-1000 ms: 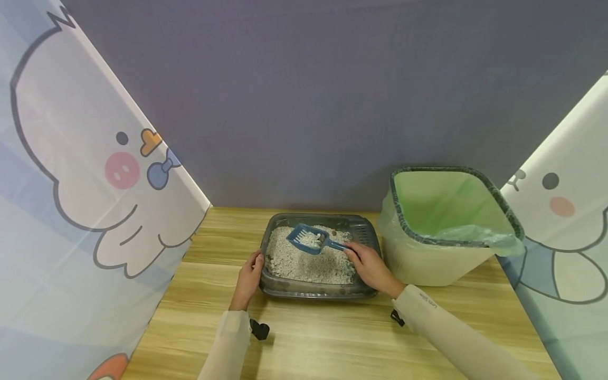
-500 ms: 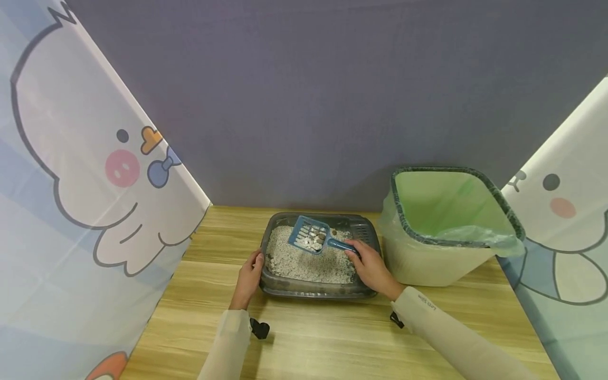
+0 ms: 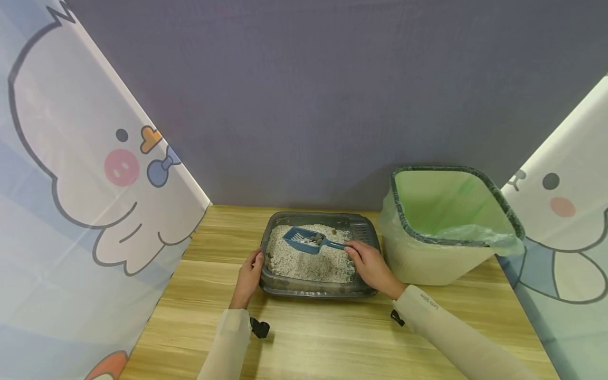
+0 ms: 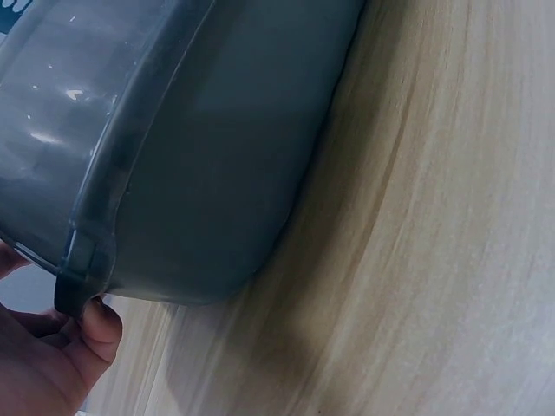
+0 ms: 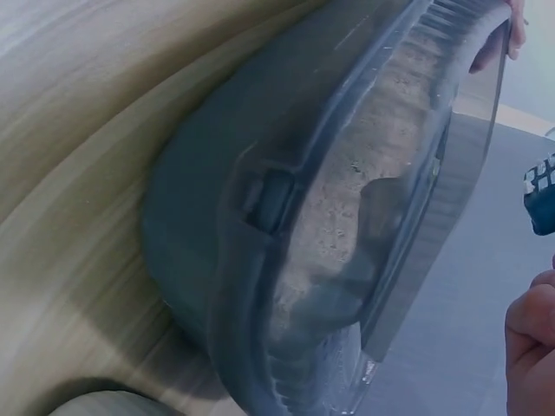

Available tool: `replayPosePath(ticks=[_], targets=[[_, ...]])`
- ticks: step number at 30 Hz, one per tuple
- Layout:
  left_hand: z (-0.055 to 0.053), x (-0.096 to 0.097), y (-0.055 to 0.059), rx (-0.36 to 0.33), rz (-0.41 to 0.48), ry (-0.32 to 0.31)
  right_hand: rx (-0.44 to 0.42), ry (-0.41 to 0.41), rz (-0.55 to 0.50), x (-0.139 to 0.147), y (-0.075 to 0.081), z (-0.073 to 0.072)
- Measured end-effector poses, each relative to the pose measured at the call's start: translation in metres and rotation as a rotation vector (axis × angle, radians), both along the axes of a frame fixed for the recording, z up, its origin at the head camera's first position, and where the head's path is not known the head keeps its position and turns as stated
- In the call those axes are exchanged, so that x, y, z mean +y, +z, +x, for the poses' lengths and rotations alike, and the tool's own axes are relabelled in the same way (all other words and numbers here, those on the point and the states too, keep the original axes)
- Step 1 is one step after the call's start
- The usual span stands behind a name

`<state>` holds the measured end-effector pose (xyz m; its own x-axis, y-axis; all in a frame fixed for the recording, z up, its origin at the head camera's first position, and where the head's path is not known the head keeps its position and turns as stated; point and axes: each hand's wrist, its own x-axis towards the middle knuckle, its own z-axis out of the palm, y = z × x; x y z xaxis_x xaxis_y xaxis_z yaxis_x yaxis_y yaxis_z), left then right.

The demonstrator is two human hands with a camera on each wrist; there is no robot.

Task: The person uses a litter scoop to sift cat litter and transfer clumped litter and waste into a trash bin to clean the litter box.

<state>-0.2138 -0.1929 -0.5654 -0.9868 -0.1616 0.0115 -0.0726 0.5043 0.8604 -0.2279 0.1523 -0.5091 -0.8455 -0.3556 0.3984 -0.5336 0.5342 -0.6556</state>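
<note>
A dark grey litter box (image 3: 313, 292) stands on the table, filled with pale litter (image 3: 304, 270). My left hand (image 3: 248, 277) grips the box's left rim; the left wrist view has thumb and fingers pinching the edge (image 4: 82, 269). With my right hand (image 3: 372, 268) I hold a blue litter scoop (image 3: 303, 246) by its handle, above the litter. Some brown and whitish clumps lie in the slotted scoop head, which points left. Behind it a small brown clump (image 3: 334, 232) sits on the litter. The right wrist view catches only part of the scoop (image 5: 542, 208) and hand (image 5: 533, 347).
A bin (image 3: 427, 264) with a translucent green liner and dark rim (image 3: 404, 221) stands right of the box, close to my right forearm. A grey wall panel (image 3: 294, 105) rises behind the wooden table (image 3: 309, 338). Printed cartoon panels flank both sides.
The scoop was tipped so its slotted floor faced me, then levelled again, staying above the litter. Less pale litter is in it now, and brown clumps show. My left hand stays put.
</note>
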Motion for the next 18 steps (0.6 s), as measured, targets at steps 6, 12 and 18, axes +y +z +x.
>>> replayPosePath(ticks=[6, 12, 18], targets=[[-0.0003, -0.0008, -0.0014, 0.003, -0.001, 0.002, 0.049, -0.004, -0.033, 0.0002, 0.0068, 0.0020], [-0.0002, -0.0009, -0.0022, 0.002, 0.000, 0.004, 0.113, -0.038, -0.074, -0.0001, 0.0079, 0.0021], [-0.0003, -0.0007, -0.0011, 0.005, 0.017, 0.013, 0.094, -0.056, -0.091, -0.0007, 0.0107, 0.0053]])
